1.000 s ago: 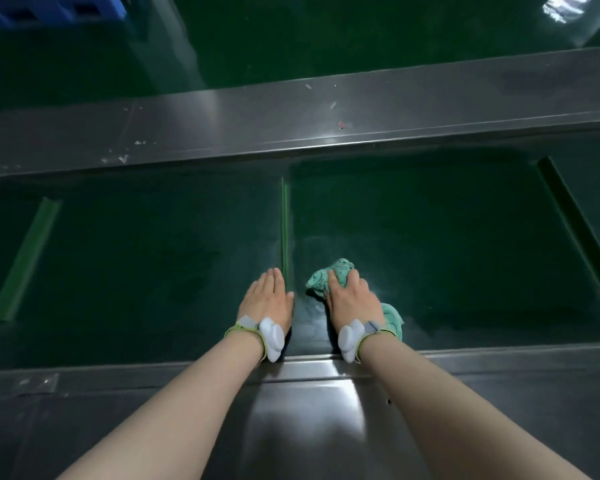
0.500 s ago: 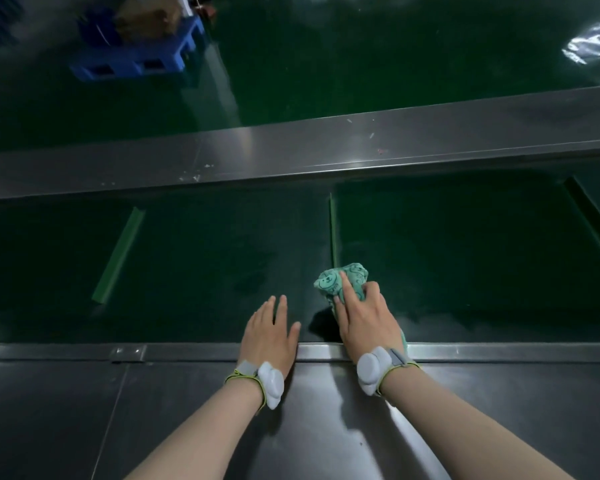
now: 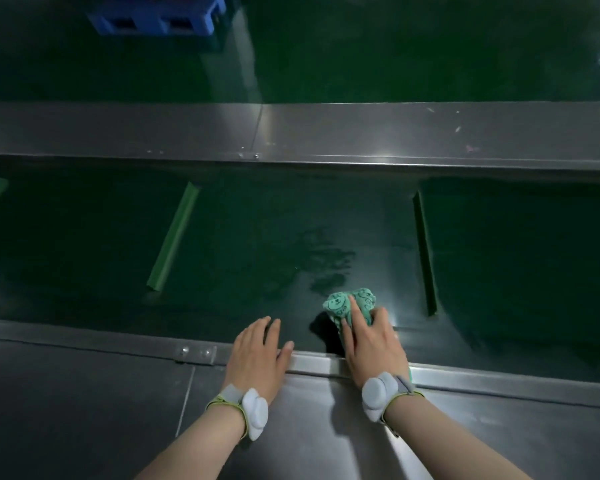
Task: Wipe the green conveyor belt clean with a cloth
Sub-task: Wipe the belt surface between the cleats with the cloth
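The dark green conveyor belt [image 3: 257, 244] runs left to right between two steel side rails. My right hand [image 3: 371, 341] presses a bunched teal cloth [image 3: 349, 304] with a bear print onto the belt, close to the near rail. My left hand [image 3: 257, 351] lies flat and empty across the near rail [image 3: 118, 337], fingertips reaching onto the belt edge. A damp smear [image 3: 323, 261] shows on the belt just beyond the cloth. Both wrists wear grey sensor bands.
Raised green cleats cross the belt: a light one [image 3: 174, 237] to the left and a dark one [image 3: 425, 258] to the right of the cloth. The far steel rail [image 3: 326, 133] bounds the belt. A blue plastic pallet [image 3: 156, 15] stands on the green floor beyond.
The view has shifted, so the belt cleats appear further right. Both hands have drawn back toward the near rail; the left hand now rests on the rail instead of the belt. The cloth stays under the right hand.
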Tool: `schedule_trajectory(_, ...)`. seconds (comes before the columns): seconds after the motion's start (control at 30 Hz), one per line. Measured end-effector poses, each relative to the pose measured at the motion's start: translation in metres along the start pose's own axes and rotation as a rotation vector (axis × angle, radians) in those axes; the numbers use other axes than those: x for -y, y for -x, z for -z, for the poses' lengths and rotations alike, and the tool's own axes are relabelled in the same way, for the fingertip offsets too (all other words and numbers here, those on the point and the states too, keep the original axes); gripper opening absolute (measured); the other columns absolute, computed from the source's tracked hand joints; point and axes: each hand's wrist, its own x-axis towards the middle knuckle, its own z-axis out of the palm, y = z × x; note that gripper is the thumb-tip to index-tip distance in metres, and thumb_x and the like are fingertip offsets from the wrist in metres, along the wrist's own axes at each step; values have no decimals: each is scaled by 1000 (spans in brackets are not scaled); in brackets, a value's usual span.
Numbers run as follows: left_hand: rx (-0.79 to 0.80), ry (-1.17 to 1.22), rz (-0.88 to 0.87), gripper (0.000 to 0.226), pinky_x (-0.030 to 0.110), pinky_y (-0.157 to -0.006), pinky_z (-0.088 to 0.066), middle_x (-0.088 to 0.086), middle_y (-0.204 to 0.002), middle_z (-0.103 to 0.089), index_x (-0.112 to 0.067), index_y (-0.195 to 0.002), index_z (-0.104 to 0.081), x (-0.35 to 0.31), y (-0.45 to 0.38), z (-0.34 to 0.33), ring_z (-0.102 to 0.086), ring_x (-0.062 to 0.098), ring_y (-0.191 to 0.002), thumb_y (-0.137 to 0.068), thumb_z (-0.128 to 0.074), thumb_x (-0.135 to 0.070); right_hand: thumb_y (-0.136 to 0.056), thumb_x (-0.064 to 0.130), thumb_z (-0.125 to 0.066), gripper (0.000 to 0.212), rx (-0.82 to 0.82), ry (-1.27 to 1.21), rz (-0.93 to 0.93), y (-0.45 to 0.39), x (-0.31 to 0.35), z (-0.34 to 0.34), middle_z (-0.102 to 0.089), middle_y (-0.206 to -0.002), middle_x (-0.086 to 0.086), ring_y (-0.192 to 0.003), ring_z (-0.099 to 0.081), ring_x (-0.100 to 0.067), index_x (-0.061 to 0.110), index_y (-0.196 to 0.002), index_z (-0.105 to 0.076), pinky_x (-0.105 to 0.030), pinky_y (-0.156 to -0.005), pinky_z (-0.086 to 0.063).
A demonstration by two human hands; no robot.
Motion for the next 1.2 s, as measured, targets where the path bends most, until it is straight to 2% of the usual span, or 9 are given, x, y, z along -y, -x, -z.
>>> schedule_trajectory(0.07,-21,6,-14,69,43,-97,-56,8,-131,-65,-12,-132,-66,33,-6,3,-65,28,-119,-106,-19,-54,-98,39,-59,56,14,-6,-15,-10,25,-13,-42,-96,-2,-72,-58,-25,24,-151,-48,-30,-59,-50)
schedule_trajectory(0.2,-56,-18,-49,74,41,-97,-56,7,-131,-65,-12,-132,-67,75,-18,6,-65,27,-119,-107,-13,-57,-103,48,-37,60,122,0,-28,-22,54,-34,-39,-105,-3,-88,-56,-27,31,-160,-29,-35,-69,-53)
schedule_trajectory(0.4,-125,7,-39,61,42,-102,-53,7,-138,-61,-13,-136,-62,111,-56,4,-59,27,-127,-104,-29,-53,-104,50,-37,58,91,15,-142,-58,73,-64,-37,-107,-4,-89,-54,-28,35,-160,-26,-36,-65,-52)
schedule_trajectory(0.57,-184,51,-2,53,43,-107,-50,8,-144,-56,-11,-140,-59,119,-85,-7,-54,28,-134,-106,-36,-45,-101,39,-57,59,127,86,138,-80,71,-93,-43,-102,-7,-79,-54,-31,27,-156,-38,-35,-57,-47)
schedule_trajectory(0.7,-275,85,-51,46,45,-104,-51,12,-143,-57,-7,-138,-60,116,-110,-16,-55,31,-132,-105,-39,-32,-95,31,-66,68,169,94,317,-97,105,-128,-45,-107,-10,-84,-53,-30,25,-157,-36,-39,-57,-54)
schedule_trajectory(0.77,-300,94,-72,44,46,-104,-50,15,-144,-57,-4,-139,-58,112,-124,-17,-55,33,-132,-104,-41,-24,-91,21,-63,70,181,106,283,-110,116,-134,-47,-109,-11,-86,-53,-31,22,-156,-38,-41,-59,-54)
schedule_trajectory(0.87,-303,55,-61,45,46,-105,-50,18,-143,-57,-1,-140,-57,104,-150,-12,-56,35,-132,-99,-50,-16,-87,15,-42,69,186,164,231,-129,116,-133,-49,-109,-14,-84,-51,-32,17,-156,-37,-41,-61,-50)
schedule_trajectory(0.97,-261,43,-53,49,46,-109,-47,19,-148,-54,1,-144,-53,95,-175,-3,-53,36,-136,-96,-53,-8,-85,12,-41,72,180,204,238,-150,107,-126,-50,-106,-15,-82,-49,-32,12,-157,-36,-40,-61,-47)
schedule_trajectory(1.2,-58,-57,54,53,41,-117,-39,14,-161,-40,-4,-152,-45,79,-231,30,-40,30,-148,-100,-50,-9,-100,18,-45,67,51,208,-234,-241,-25,-71,-45,-119,-20,-99,-49,-37,18,-162,-19,-45,-80,-48)
